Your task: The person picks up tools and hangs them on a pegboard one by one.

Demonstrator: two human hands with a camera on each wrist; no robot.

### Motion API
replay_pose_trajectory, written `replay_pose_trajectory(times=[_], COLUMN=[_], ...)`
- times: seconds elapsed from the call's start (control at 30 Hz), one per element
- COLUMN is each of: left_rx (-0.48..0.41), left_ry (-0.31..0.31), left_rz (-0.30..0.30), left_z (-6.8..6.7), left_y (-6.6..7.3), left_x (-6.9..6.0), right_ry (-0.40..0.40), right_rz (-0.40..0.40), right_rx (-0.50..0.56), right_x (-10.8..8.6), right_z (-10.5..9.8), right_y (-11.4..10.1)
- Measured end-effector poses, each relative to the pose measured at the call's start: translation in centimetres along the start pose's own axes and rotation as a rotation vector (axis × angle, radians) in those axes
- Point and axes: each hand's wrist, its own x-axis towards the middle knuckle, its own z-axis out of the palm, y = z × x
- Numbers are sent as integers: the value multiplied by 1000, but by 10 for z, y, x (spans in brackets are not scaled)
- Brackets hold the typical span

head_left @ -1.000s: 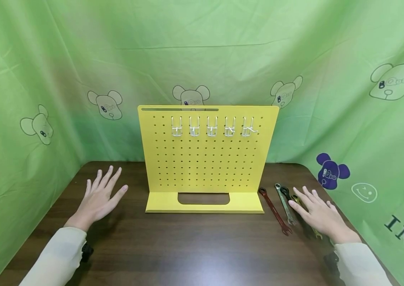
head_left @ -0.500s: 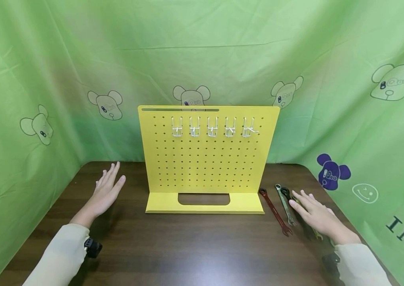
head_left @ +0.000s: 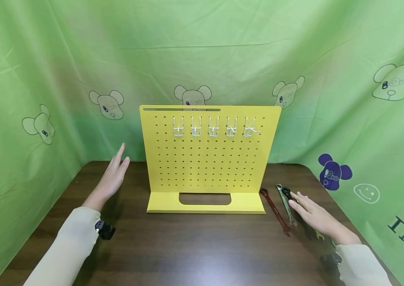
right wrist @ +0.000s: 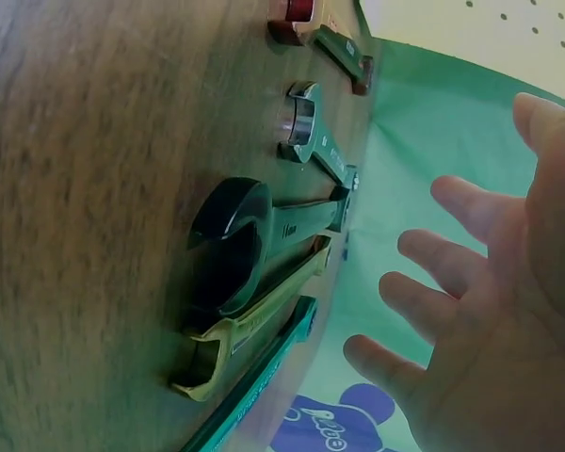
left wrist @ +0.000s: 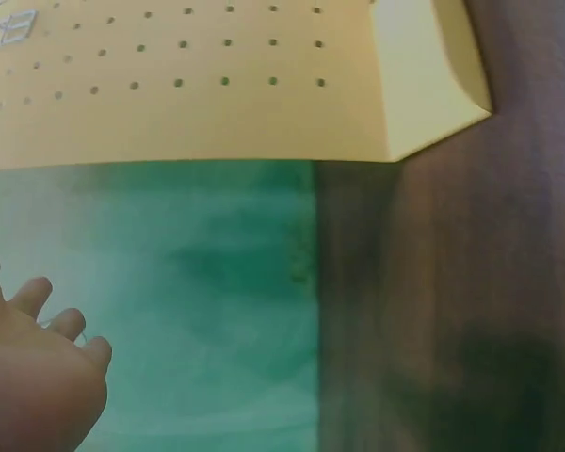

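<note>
My left hand (head_left: 110,180) is raised left of the yellow pegboard (head_left: 205,167), fingers straight and nothing in it. Over on the right, my right hand (head_left: 321,220) hovers palm down above a row of combination wrenches, its fingers spread and apart from them. The red wrench (head_left: 276,211) and the silver wrench (head_left: 286,206) lie uncovered between that hand and the board. In the right wrist view a black wrench (right wrist: 301,224), a yellow wrench (right wrist: 264,311) and a green wrench (right wrist: 257,377) lie alongside; the head view shows these partly hidden under the hand.
Several white wire hooks (head_left: 213,133) hang in a row near the board's top. The board stands upright on its own foot at the back of a dark wooden table (head_left: 187,246). A green printed curtain (head_left: 202,59) surrounds the table's back and sides.
My left hand has lifted and turned edge-on, with its wrist shifting to the right. The right hand stays over the wrenches, slightly tilted. The wrenches lie as before.
</note>
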Motion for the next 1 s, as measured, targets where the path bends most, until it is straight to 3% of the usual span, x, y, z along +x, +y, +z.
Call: replay_pose_trajectory(times=[0.6, 1.0], left_rx=[-86, -117], left_ry=[148, 264], left_rz=[195, 220], left_z=[-3, -7], left_y=[51, 82], left_x=[55, 82], right_ry=[58, 82], right_rz=[-59, -83], right_rx=[-33, -56], right_x=[1, 5], right_z=[1, 5], right_y=[-4, -7])
